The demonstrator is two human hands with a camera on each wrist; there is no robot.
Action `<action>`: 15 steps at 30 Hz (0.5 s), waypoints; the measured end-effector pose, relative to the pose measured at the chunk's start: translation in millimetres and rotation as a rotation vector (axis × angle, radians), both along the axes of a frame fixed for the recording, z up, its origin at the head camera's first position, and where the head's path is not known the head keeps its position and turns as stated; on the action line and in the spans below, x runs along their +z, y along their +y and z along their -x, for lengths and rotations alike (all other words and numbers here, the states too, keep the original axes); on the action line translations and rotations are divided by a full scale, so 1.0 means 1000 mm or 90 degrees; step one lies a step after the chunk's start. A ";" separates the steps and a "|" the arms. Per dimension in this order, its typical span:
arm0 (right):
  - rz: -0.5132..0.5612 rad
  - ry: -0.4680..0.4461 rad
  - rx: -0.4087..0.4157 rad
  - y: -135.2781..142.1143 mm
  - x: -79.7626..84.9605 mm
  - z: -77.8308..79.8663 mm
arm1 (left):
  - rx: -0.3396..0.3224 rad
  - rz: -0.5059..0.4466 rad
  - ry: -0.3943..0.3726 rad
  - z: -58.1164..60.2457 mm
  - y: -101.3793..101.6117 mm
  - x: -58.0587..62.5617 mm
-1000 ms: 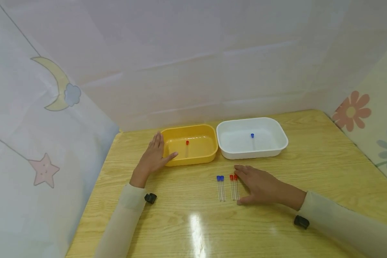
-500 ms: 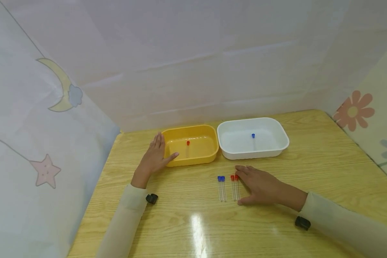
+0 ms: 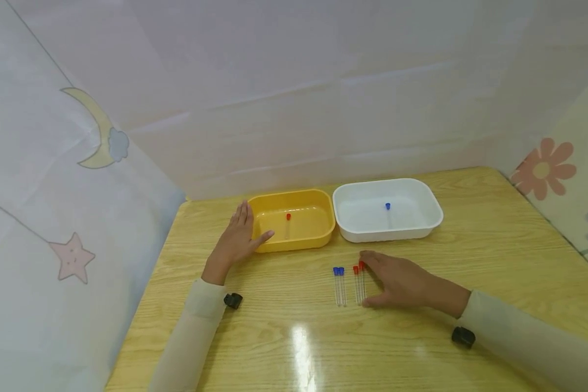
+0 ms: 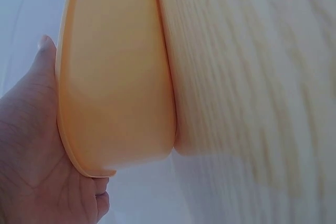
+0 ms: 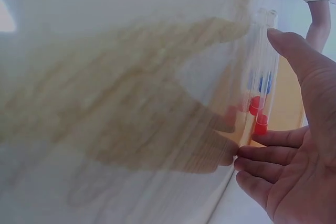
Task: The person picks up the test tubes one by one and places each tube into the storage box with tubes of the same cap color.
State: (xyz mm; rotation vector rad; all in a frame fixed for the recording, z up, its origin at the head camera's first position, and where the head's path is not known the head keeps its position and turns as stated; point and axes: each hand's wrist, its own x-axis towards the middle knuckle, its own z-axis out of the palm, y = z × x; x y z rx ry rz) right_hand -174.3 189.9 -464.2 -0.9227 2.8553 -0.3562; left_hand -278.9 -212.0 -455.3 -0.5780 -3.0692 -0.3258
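Observation:
My left hand (image 3: 232,239) lies against the left end of the yellow tray (image 3: 318,239), fingers straight and thumb along the front rim. The left wrist view shows the palm at the tray's wall (image 4: 115,77). My right hand (image 3: 397,280) spans a red-capped test tube (image 3: 362,280) lengthwise, thumb by its clear end and a forefinger at its red cap (image 5: 261,124). Just left of it lies a second red-capped tube (image 3: 356,286). Farther left, two blue-capped tubes (image 3: 340,286) lie side by side on the wooden table (image 3: 274,326).
Inside the yellow tray rests one tube with a red cap (image 3: 288,216). Beside it a white tray (image 3: 387,237) holds a tube with a blue cap (image 3: 387,206). A pale printed backdrop (image 3: 274,109) closes off the back and sides.
The right hand's thumb and forefinger have come in on the nearest red-capped tube, whose cap now sits slightly higher than its neighbour's. The left hand stays at the yellow tray.

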 end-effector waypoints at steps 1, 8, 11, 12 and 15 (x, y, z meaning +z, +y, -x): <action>0.004 0.000 0.001 0.000 0.000 0.001 | 0.001 0.000 0.000 0.000 0.000 0.000; 0.019 -0.006 0.008 -0.005 0.007 0.005 | 0.002 0.004 0.001 0.000 -0.001 0.000; 0.037 0.003 0.008 -0.006 0.011 0.006 | -0.001 0.002 0.004 0.000 -0.001 -0.002; 0.043 0.007 0.010 -0.006 0.011 0.006 | -0.003 0.002 0.005 0.001 -0.001 -0.002; 0.061 0.024 0.021 -0.007 0.013 0.008 | -0.004 -0.002 0.005 0.001 -0.001 -0.002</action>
